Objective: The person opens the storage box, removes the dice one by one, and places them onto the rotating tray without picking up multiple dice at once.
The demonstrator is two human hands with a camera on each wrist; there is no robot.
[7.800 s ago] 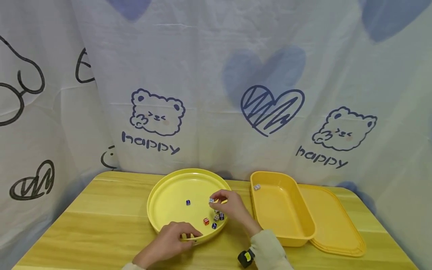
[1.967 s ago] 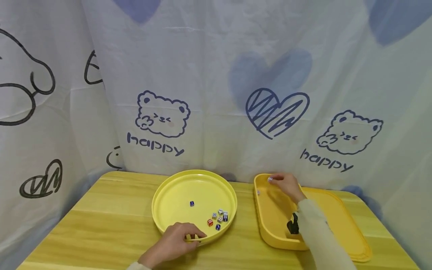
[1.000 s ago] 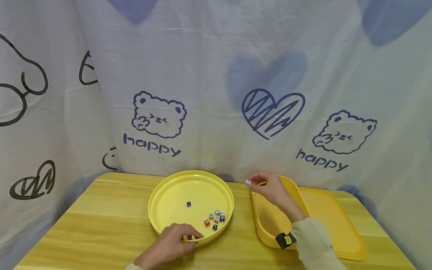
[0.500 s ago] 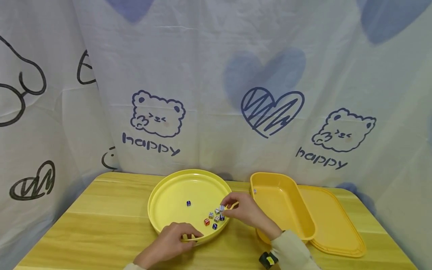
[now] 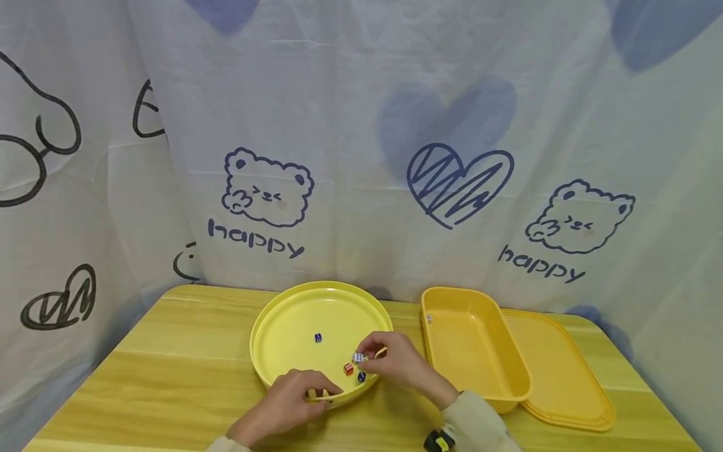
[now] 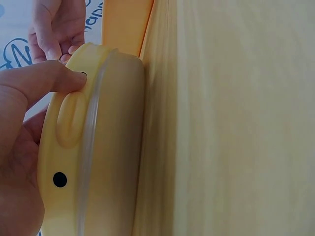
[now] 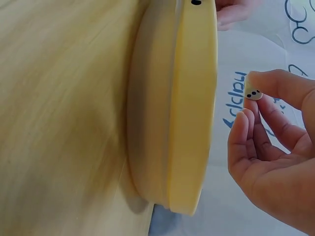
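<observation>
A round yellow tray (image 5: 290, 342) sits on the table. My left hand (image 5: 296, 397) grips its near rim, the thumb pressed on the outer wall (image 6: 74, 196). Over the tray's right side my right hand (image 5: 398, 361) pinches a white die (image 5: 358, 358) between thumb and fingers; black pips show on that die (image 7: 253, 93) in the right wrist view. Just below it lie a red die (image 5: 348, 370) and a dark blue die (image 5: 361, 376). Another blue die (image 5: 318, 338) lies alone near the tray's middle. The right hand covers part of the tray floor.
An orange-yellow rectangular box (image 5: 471, 342) stands right of the tray, with a small white die (image 5: 428, 319) by its left wall. A flat yellow lid (image 5: 565, 370) lies right of the box. Behind the wooden table (image 5: 152, 370) hangs a printed curtain (image 5: 350, 220).
My right hand held a white die above the box, then carried one over its left rim back to the tray, lately shifting left. The left hand has kept its grip on the tray.
</observation>
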